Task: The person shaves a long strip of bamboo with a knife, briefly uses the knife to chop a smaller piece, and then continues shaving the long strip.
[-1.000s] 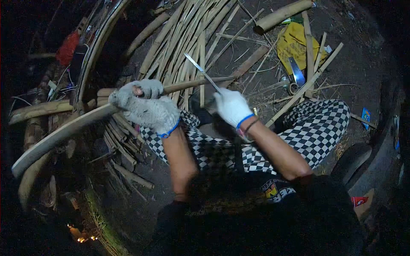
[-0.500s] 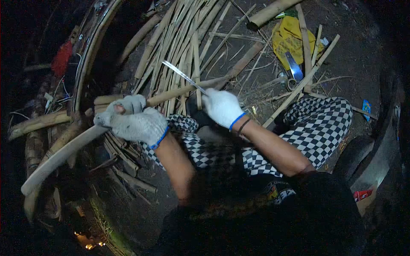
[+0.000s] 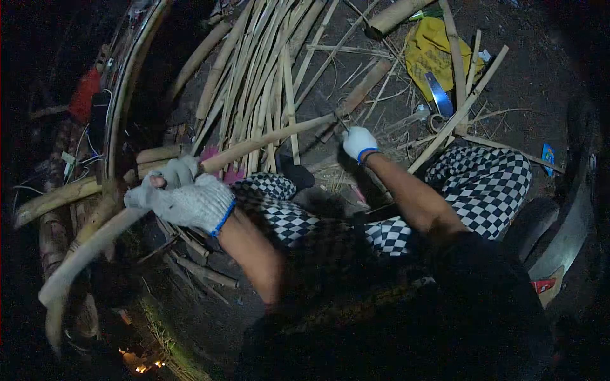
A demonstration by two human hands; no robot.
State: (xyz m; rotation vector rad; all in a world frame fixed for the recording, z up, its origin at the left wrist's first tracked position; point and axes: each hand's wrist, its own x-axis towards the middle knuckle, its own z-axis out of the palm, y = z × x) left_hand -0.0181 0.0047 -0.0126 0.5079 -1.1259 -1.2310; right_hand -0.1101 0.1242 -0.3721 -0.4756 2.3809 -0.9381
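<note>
My left hand (image 3: 184,197), in a greyish-white knit glove, is wrapped round a long bent wooden or bamboo piece (image 3: 267,136). One broad end slants down to the lower left; the narrower length runs up to the right. At its far tip is my right hand (image 3: 360,143), in a white glove with a blue cuff, its fingers closed on the knife (image 3: 342,120). The blade is now dark and hard to make out. Below both hands are my checkered trouser legs (image 3: 476,190). A pile of split bamboo strips (image 3: 260,82) lies just beyond the held piece.
At upper right lies a yellow bag (image 3: 427,54) with a saw blade (image 3: 438,92) and a tape roll (image 3: 437,122). A thick bamboo pole (image 3: 400,17) is at the top. Small flames (image 3: 143,367) glow at lower left. Logs and poles (image 3: 57,197) line the left.
My right hand has moved right and slightly away, to the far tip of the held piece; the bright blade no longer shows plainly. My left hand has shifted slightly left and down with the piece.
</note>
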